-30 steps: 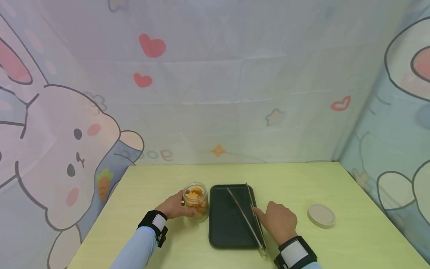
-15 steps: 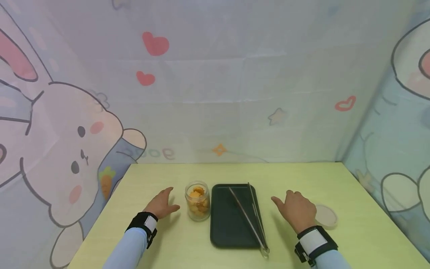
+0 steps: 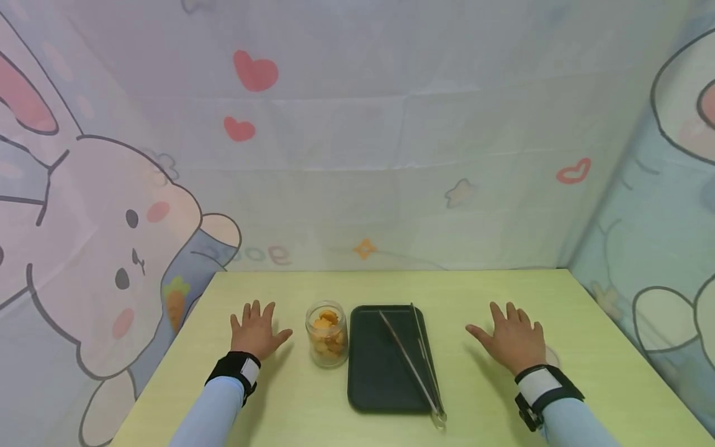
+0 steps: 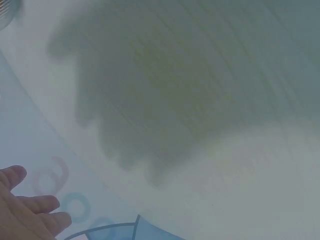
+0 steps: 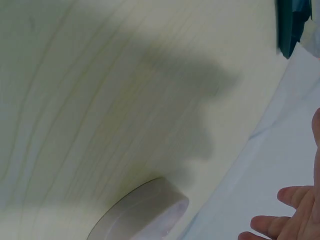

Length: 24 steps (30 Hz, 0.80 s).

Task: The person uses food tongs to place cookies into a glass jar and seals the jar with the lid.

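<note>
My left hand [image 3: 254, 333] is held over the table with its fingers spread, left of a glass jar [image 3: 326, 335]. The jar has no lid on and holds orange, chip-like pieces [image 3: 328, 320]. To its right lies a dark green tray [image 3: 371, 372], with metal tongs [image 3: 410, 363] resting across its right side, their joined end past the near corner. My right hand [image 3: 512, 341] is spread in the air right of the tray, partly hiding a pale round lid [image 3: 552, 356]. In the right wrist view the lid [image 5: 142, 212] lies flat on the table. Neither hand holds anything.
A light yellow-green table [image 3: 475, 292] carries all these things. Behind it hangs a pale cloth backdrop [image 3: 363, 143] printed with hearts and a rabbit; another printed panel [image 3: 670, 217] stands at the right.
The left hand has let go of the jar and moved left. The right hand has left the tongs and moved right, over toward the lid. Fingers on both hands have spread out.
</note>
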{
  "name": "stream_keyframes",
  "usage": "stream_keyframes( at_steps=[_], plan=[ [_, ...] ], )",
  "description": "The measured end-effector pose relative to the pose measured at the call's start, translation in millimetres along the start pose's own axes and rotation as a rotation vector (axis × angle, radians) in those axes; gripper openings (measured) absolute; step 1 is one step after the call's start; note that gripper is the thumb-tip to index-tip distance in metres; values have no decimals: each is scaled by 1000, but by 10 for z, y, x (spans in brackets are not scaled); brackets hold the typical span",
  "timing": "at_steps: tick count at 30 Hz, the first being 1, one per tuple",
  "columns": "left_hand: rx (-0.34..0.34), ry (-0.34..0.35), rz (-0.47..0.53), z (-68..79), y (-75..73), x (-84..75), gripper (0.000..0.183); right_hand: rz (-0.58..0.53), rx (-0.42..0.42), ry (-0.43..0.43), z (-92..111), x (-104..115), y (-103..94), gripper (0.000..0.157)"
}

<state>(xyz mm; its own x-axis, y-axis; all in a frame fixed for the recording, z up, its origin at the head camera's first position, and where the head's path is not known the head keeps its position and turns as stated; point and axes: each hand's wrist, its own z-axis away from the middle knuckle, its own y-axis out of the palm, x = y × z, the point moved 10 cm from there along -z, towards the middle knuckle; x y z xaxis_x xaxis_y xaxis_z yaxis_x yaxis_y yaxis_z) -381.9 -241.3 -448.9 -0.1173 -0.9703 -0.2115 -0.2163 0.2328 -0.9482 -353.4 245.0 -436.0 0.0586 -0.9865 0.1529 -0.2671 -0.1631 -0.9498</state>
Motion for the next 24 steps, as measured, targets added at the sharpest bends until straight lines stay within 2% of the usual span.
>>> stream_keyframes(
  at_steps=[5,8,12,14,16,20,24],
  plan=[
    [78,17,68,3,81,-28,91,-4,28,27,-10,-116,65,96],
    [158,38,95,26,170,-79,101,-11,114,84,33,-239,156,101],
    [222,62,92,41,248,-161,107,-11,266,231,166,-464,294,103],
    [237,67,106,41,264,-199,108,-10,322,294,225,-550,341,98],
    [250,71,132,39,274,-239,109,-20,353,328,261,-598,363,85],
    [275,85,164,34,321,-304,113,-31,372,303,272,-586,359,59],
    [293,87,228,25,361,-355,117,-48,358,283,253,-531,345,55]
  ],
)
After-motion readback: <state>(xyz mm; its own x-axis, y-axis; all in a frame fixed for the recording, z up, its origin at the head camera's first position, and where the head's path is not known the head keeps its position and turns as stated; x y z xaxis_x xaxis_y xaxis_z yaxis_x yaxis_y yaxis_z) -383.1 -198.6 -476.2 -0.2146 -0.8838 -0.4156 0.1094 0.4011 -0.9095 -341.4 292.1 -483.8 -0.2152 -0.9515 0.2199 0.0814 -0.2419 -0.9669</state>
